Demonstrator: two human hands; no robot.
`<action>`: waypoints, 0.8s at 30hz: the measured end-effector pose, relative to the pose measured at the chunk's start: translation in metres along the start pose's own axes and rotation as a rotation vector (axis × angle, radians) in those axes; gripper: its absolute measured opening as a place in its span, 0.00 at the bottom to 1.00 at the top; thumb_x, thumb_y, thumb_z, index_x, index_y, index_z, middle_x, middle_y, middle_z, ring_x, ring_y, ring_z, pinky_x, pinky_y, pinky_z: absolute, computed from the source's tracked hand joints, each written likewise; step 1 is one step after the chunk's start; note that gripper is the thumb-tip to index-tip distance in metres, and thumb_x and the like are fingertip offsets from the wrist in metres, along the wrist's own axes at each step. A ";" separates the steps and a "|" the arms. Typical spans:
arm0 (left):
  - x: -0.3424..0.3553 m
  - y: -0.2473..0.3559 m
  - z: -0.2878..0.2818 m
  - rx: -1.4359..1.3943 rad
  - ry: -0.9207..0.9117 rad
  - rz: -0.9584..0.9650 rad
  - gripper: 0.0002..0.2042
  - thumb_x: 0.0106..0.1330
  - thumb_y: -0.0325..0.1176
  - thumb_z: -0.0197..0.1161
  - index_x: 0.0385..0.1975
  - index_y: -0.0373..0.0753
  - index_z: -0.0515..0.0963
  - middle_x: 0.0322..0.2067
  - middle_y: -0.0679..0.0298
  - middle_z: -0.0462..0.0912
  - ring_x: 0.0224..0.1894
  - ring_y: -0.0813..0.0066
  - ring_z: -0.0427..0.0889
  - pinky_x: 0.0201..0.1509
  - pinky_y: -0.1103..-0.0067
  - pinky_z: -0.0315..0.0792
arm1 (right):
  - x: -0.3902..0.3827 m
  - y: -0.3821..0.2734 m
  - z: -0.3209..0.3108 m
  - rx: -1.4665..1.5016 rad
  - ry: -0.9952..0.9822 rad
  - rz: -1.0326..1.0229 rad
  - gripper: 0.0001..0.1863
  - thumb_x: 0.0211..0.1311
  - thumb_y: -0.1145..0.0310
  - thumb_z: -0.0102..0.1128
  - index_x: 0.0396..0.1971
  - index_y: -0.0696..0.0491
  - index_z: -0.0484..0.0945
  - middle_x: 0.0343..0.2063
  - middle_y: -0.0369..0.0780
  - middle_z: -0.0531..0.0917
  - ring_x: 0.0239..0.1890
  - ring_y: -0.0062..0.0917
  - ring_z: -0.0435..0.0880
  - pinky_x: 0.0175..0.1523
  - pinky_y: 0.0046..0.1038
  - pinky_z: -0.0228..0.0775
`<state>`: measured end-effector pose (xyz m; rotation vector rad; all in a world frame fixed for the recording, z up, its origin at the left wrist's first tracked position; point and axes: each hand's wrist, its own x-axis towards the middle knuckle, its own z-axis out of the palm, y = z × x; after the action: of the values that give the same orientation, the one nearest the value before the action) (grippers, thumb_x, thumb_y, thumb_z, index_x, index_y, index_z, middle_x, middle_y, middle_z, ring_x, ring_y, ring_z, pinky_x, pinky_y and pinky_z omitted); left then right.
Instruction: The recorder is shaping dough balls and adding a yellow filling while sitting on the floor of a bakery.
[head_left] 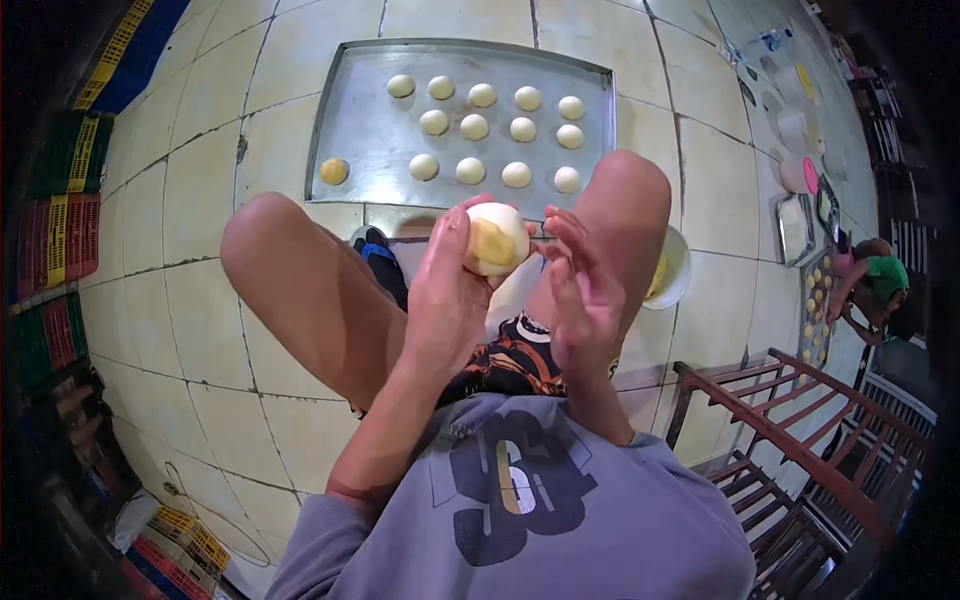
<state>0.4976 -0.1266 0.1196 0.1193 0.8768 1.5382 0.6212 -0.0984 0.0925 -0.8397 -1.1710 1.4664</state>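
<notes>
In front of my lap, my left hand (440,275) is closed around a white ball of dough (510,220). A yellow, paste-like patch (490,246) shows on its near side. My right hand (585,295) is just right of the dough, its fingers apart and nothing in its palm. Beyond my knees a shallow metal tray (360,110) lies on the floor. Several round white dough balls (473,127) sit on it in rows, and one yellowish ball (334,172) rests in its near left corner. Partly behind my right leg stands a white bowl (682,270) with something yellow inside.
Stacked plastic crates (75,235) line the left side. At the lower right is a brown slatted rack (780,440). Farther right, a person in green (886,278) bends by another tray of dough balls (815,310). Light tiles (180,310) cover the floor.
</notes>
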 end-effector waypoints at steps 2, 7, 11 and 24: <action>-0.002 0.005 -0.001 0.204 -0.052 0.027 0.20 0.67 0.30 0.59 0.58 0.38 0.64 0.44 0.56 0.77 0.41 0.76 0.77 0.44 0.85 0.72 | 0.008 -0.002 -0.011 -0.026 -0.032 0.029 0.20 0.59 0.79 0.58 0.53 0.58 0.74 0.56 0.44 0.73 0.54 0.26 0.71 0.59 0.27 0.64; -0.008 0.024 -0.012 0.648 -0.232 0.004 0.23 0.59 0.25 0.65 0.54 0.36 0.68 0.41 0.56 0.79 0.37 0.77 0.77 0.40 0.85 0.72 | 0.025 -0.016 -0.008 0.080 -0.232 0.111 0.22 0.55 0.79 0.62 0.52 0.59 0.74 0.53 0.43 0.76 0.53 0.25 0.74 0.59 0.26 0.65; -0.008 0.031 -0.017 0.850 -0.362 0.018 0.24 0.53 0.24 0.68 0.51 0.35 0.71 0.39 0.58 0.80 0.36 0.75 0.77 0.40 0.83 0.72 | 0.025 -0.023 -0.004 0.070 -0.379 0.173 0.22 0.54 0.81 0.62 0.52 0.60 0.74 0.53 0.45 0.76 0.53 0.28 0.75 0.59 0.27 0.68; -0.014 0.034 -0.027 1.068 -0.519 0.060 0.29 0.41 0.23 0.73 0.49 0.35 0.72 0.40 0.59 0.81 0.38 0.68 0.78 0.45 0.77 0.72 | 0.026 -0.020 -0.003 0.098 -0.366 0.506 0.22 0.53 0.85 0.61 0.50 0.59 0.74 0.50 0.45 0.77 0.53 0.27 0.76 0.57 0.26 0.70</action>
<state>0.4577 -0.1477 0.1261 1.2569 1.1720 0.8665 0.6243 -0.0729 0.1127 -0.8603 -1.1877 2.1459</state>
